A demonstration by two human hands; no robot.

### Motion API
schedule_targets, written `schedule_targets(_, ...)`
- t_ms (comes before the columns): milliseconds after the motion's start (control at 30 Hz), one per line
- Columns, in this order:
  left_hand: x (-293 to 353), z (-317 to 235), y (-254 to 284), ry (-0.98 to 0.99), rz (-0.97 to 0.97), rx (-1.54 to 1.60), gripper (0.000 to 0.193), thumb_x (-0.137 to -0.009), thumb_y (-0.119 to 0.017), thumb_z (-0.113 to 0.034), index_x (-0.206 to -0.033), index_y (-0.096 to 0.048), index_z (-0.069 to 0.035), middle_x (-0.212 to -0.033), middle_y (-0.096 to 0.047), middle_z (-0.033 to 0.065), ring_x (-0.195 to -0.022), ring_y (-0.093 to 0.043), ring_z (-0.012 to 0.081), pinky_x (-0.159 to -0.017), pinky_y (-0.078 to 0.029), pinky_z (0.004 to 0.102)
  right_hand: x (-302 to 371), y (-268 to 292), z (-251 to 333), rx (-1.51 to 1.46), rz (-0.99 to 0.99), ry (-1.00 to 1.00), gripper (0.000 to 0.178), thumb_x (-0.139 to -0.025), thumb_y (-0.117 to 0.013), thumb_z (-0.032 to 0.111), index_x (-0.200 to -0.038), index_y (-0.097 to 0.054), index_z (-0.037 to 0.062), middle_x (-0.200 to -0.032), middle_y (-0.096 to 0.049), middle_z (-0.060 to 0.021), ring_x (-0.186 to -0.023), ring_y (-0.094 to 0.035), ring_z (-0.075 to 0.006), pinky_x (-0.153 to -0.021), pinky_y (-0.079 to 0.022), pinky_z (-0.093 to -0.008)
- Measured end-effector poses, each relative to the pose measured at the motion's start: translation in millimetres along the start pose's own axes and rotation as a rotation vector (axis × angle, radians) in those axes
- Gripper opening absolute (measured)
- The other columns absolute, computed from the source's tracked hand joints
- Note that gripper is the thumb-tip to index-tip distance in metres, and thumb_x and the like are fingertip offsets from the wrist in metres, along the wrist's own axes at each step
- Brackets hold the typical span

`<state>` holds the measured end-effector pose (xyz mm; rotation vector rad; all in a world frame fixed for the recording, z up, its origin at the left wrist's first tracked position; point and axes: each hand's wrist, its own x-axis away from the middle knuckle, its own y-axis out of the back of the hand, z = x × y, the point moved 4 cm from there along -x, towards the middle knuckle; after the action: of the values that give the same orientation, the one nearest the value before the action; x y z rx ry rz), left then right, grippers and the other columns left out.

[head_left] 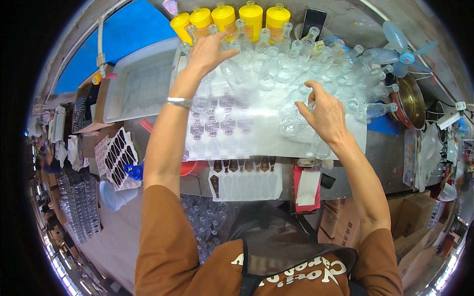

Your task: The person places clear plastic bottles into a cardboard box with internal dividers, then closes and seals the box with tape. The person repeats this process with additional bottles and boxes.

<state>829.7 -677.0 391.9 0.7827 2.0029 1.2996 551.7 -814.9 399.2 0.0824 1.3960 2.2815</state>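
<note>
My left hand (210, 52) reaches to the far left of a crowd of clear glass bottles (269, 66). Its fingers and thumb are apart, and a bottle neck shows just beyond the fingertips. My right hand (323, 113) hovers at the near side of the bottles with thumb and forefinger spread. Right beside that thumb is a blurred clear bottle (290, 127); whether the hand touches it I cannot tell. Another clear bottle (322, 148) is below the right wrist. Under my left forearm lies a printed label sheet (224, 116) on the white table covering (264, 138).
Several yellow bottles (251, 22) line the back, beside a dark phone (313, 22). A translucent tray (111, 98) stands left. At right are a blue fan (406, 58) and a metal pot (412, 101). A sheet of dark labels (247, 185) hangs over the front edge.
</note>
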Motion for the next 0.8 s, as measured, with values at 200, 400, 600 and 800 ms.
schedule_targets(200, 45.2, 44.3, 62.0, 0.187, -0.06, -0.087, 0.048, -0.078, -0.077, -0.047, -0.106, -0.072, -0.008, -0.087, -0.073, 0.017, -0.086, -0.07, 0.033, -0.077, -0.054, 0.0435, -3.4, -0.3, 46.2, -0.003, -0.059, 0.176, 0.02, -0.078, -0.079, 0.019, -0.08, -0.063, 0.0062, -0.083, -0.062, -0.0071, -0.064, -0.064, -0.0273, -0.056, -0.05, -0.0383)
schedule_targets(400, 58.2, 119.0, 87.4, 0.589, -0.166, -0.148, 0.038, -0.074, -0.078, -0.046, -0.087, -0.072, -0.011, -0.084, -0.072, 0.0152, -0.084, -0.07, 0.0335, -0.073, -0.053, 0.0436, -29.2, -44.6, 61.5, 0.104, -0.053, 0.19, 0.027, -0.075, -0.082, 0.022, -0.075, -0.062, 0.0051, -0.082, -0.058, -0.0065, -0.063, -0.064, -0.0265, -0.053, -0.049, -0.0391)
schedule_targets(600, 32.4, 167.3, 61.1, 0.582, -0.257, -0.159, 0.037, -0.073, -0.077, -0.046, -0.088, -0.072, -0.012, -0.088, -0.073, 0.0137, -0.087, -0.069, 0.0357, -0.075, -0.053, 0.045, -44.8, -70.1, 55.7, 0.164, -0.004, 0.141, 0.03, -0.073, -0.084, 0.025, -0.08, -0.063, 0.0047, -0.087, -0.059, -0.0082, -0.066, -0.064, -0.0305, -0.056, -0.05, -0.0423)
schedule_targets(800, -5.5, 175.8, 26.4, 0.539, -0.235, -0.087, 0.042, -0.073, -0.077, -0.048, -0.09, -0.071, -0.01, -0.092, -0.073, 0.0144, -0.091, -0.068, 0.0355, -0.076, -0.052, 0.0454, -51.9, -69.6, 52.6, 0.168, 0.034, 0.113, 0.032, -0.073, -0.084, 0.027, -0.091, -0.067, 0.0056, -0.097, -0.061, -0.008, -0.069, -0.065, -0.0307, -0.058, -0.052, -0.0417)
